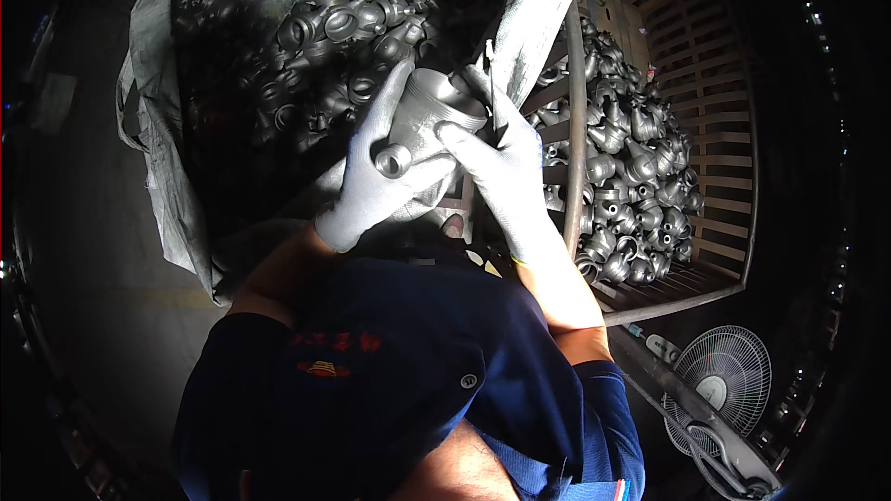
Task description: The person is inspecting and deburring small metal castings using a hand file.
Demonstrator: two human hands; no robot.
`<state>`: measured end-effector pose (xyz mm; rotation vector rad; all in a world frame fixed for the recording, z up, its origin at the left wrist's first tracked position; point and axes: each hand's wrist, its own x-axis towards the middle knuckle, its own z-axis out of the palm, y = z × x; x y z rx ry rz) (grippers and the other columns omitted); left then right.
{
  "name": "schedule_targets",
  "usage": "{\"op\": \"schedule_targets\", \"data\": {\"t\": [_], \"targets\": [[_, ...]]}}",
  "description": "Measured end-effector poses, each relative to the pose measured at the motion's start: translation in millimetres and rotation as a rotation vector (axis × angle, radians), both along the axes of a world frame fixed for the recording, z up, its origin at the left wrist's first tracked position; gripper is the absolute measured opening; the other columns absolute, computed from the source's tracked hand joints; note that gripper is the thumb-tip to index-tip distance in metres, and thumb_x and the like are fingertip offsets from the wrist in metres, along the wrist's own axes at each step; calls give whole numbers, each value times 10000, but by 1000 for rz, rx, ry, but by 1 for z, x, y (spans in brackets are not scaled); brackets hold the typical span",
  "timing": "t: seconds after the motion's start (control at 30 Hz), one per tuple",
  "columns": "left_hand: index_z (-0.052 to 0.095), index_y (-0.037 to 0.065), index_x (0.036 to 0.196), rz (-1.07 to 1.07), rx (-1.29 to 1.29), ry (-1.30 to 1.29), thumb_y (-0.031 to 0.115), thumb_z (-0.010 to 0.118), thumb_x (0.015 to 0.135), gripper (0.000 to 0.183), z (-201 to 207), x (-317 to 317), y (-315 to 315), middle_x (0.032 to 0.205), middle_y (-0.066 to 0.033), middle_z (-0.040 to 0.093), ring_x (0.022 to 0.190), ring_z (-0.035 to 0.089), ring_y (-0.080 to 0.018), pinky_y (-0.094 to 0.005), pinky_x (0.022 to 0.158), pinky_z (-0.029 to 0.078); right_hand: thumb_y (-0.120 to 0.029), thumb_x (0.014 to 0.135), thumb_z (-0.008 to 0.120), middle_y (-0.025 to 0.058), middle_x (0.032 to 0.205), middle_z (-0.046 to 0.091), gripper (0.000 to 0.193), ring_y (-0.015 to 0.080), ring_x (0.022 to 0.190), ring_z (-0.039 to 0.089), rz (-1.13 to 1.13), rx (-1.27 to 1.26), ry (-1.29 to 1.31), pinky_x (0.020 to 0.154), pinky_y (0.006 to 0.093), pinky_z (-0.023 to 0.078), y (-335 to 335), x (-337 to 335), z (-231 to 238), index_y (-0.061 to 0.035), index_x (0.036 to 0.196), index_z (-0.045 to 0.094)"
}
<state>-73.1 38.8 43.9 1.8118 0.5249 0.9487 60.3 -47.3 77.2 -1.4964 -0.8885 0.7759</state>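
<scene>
A grey metal casting (422, 116), with a wide round mouth and a small round pipe end, is held up in front of my chest. My left hand (367, 181), in a white glove with grey-coated fingers, wraps its left side and underside. On the other side my right hand (506, 158), gloved alike, grips it with the thumb pressed on its front. A thin upright sliver (490, 60) shows by the right fingers; I cannot tell what it is or whether the hand holds it. Some right fingertips are hidden in shadow behind the casting.
Beyond my hands, a large pale woven sack (153, 130) holds many similar grey castings (339, 23). To the right, a slatted metal crate (729, 167) contains a heap of castings (631, 158). A white fan (719, 385) stands at the lower right beside a metal bar.
</scene>
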Motion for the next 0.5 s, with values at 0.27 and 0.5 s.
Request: {"op": "schedule_targets", "data": {"t": [0.27, 0.5], "targets": [[338, 7, 1421, -258, -995, -251, -34, 652, 776, 719, 12, -9, -2, 1226, -91, 559, 1084, 568, -158, -309, 922, 479, 6, 808, 635, 101, 1209, 616, 514, 114, 991, 577, 33, 3, 448, 908, 258, 446, -10, 11, -1, 27, 1308, 520], [443, -10, 1328, -481, -1227, -427, 147, 507, 916, 446, -7, -16, 8, 1234, -106, 567, 1143, 541, -191, -360, 1000, 413, -170, 941, 539, 3, 786, 609, 315, 33, 557, 443, -234, 14, 90, 508, 173, 318, -33, 29, -16, 35, 1164, 627]]}}
